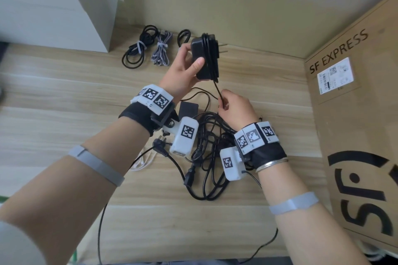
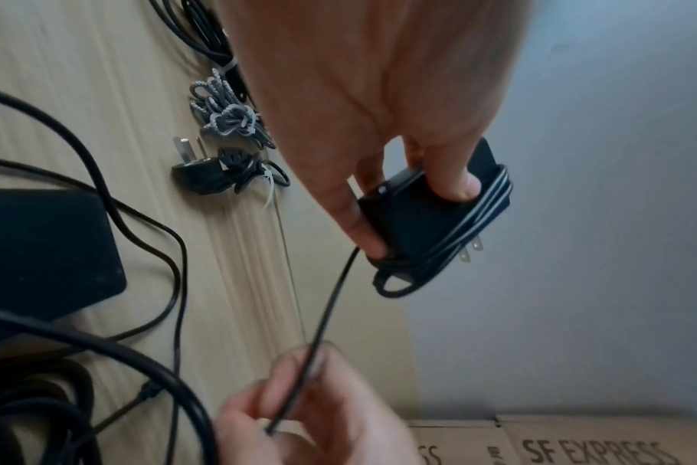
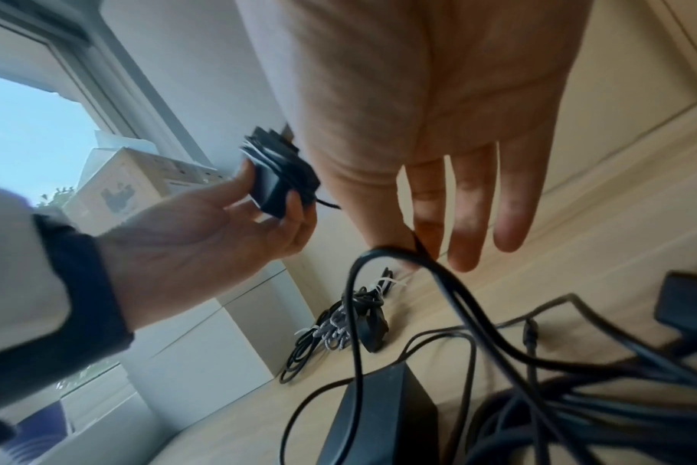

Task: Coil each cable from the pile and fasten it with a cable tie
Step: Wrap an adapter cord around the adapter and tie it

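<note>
My left hand (image 1: pixel 190 61) grips a black power adapter (image 1: pixel 206 60) raised above the table, thumb on its face, with its thin black cable (image 1: pixel 218 90) wound several turns around the body. The adapter (image 2: pixel 426 226) shows two metal prongs in the left wrist view. The loose end of the cable (image 2: pixel 331 308) runs down to my right hand (image 1: pixel 224 101), which pinches it between thumb and forefinger just below the adapter. In the right wrist view the other fingers of my right hand (image 3: pixel 438 204) are straight. A tangled pile of black cables (image 1: pixel 206 148) lies under both wrists.
Three coils fastened with white ties lie at the back: a black coil (image 1: pixel 135 51), a grey braided coil (image 1: pixel 161 51) and a small black coil (image 1: pixel 183 36). A second black adapter (image 1: pixel 188 108) sits in the pile. A cardboard box (image 1: pixel 355 125) stands right, a white cabinet (image 1: pixel 64 11) back left.
</note>
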`<state>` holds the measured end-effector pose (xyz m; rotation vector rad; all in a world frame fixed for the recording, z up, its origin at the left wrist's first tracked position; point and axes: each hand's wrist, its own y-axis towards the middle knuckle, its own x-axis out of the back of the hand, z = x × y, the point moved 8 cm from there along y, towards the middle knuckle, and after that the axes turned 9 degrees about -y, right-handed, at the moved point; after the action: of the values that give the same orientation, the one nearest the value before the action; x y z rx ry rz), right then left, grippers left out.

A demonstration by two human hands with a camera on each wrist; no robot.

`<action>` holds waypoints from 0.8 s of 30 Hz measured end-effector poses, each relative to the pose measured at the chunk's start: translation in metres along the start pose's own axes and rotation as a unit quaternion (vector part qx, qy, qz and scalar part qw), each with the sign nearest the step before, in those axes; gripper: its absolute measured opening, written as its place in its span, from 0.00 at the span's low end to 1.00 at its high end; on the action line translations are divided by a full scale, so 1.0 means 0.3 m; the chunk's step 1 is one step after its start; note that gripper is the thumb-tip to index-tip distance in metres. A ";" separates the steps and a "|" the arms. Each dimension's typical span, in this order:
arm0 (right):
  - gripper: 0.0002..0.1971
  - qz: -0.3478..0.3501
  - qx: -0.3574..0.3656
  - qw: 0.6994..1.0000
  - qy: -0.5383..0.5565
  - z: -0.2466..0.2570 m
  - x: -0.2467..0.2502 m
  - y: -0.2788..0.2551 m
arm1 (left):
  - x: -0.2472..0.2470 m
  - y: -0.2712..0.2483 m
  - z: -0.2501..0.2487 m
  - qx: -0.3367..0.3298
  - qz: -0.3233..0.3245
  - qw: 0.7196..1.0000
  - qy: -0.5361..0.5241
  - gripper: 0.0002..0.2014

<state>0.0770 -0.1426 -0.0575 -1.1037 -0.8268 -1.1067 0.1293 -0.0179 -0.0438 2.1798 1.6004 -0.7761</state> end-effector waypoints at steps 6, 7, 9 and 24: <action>0.13 -0.018 0.040 0.995 -0.087 0.045 0.063 -0.013 | 0.071 0.002 0.014 -0.030 -0.081 0.978 0.191 0.13; 0.15 -0.022 0.047 0.993 -0.104 0.055 0.072 -0.015 | 0.070 0.001 0.008 -0.039 -0.088 0.971 0.218 0.14; 0.18 -0.033 0.050 0.989 -0.133 0.065 0.092 -0.019 | 0.061 0.000 -0.010 -0.063 -0.100 0.955 0.274 0.19; 0.22 0.087 0.042 0.992 -0.076 0.087 0.024 -0.026 | 0.110 -0.001 -0.018 -0.040 -0.180 0.966 0.181 0.19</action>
<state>0.0715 -0.1200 -0.0417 -1.1763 -0.8707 -0.8428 0.1376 0.0105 -0.0591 2.0860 2.2109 -0.4018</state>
